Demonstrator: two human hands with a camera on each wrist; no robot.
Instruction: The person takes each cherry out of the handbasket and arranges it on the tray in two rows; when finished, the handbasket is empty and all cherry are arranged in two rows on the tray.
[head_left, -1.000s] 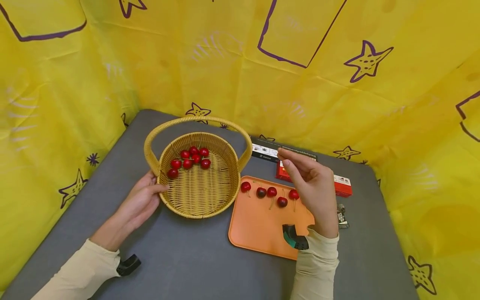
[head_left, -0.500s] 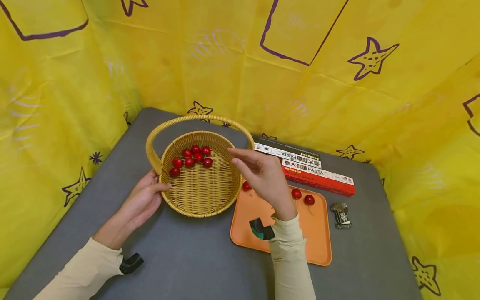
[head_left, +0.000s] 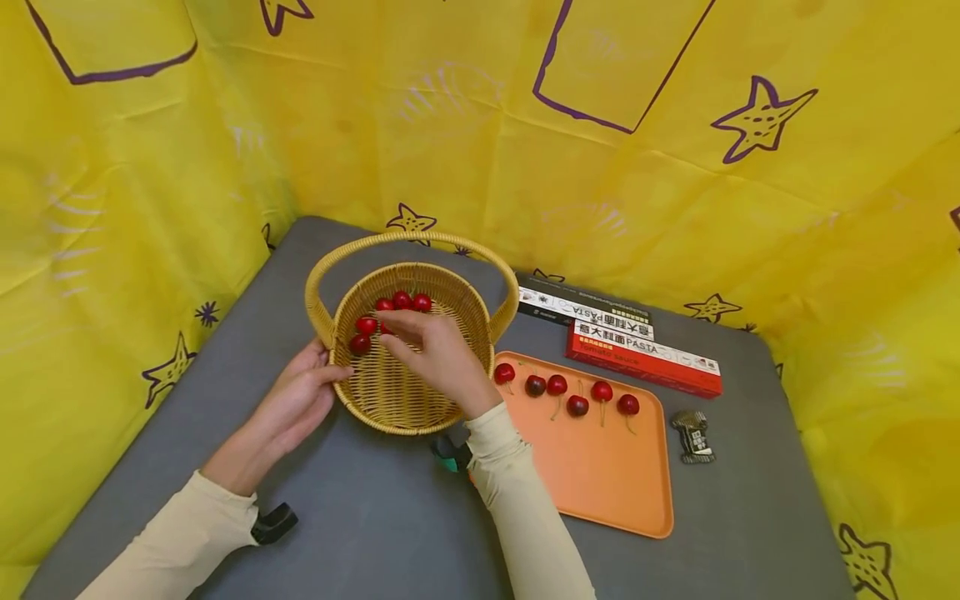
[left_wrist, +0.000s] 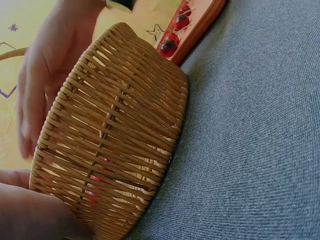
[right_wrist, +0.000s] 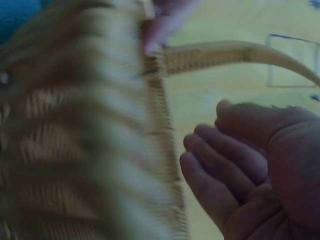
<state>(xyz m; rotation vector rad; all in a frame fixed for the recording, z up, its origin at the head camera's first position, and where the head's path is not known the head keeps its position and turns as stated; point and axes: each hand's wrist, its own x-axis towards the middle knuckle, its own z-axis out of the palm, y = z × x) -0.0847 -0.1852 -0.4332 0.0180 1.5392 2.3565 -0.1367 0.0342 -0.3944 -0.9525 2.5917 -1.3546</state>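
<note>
My left hand [head_left: 298, 400] grips the left side of a round wicker basket [head_left: 405, 404], thumb over the rim and fingers against the outer wall. Several red cherries [head_left: 360, 344] lie at the back left inside it. My right hand [head_left: 442, 358] is over the basket, fingertips close above the cherries and covering some of them. In the right wrist view its fingers [right_wrist: 210, 185] are relaxed, with the thumb apart and nothing between them. The left wrist view shows the basket's woven side [left_wrist: 115, 120]. An orange tray [head_left: 600, 475] beside the basket bears several stemmed cherries [head_left: 557, 384].
Behind the tray lie a red pasta box [head_left: 637, 358] and a black pasta box [head_left: 585, 304]. A small dark toy-like vehicle [head_left: 693, 436] stands right of the tray. The basket's tall handle [head_left: 412, 237] arches over its back. Yellow cloth [head_left: 480, 150] surrounds the grey table [head_left: 375, 517].
My right hand has moved left and down, from above the tray to over the cherries in the basket. The left hand keeps its hold on the basket. The view has shifted slightly.
</note>
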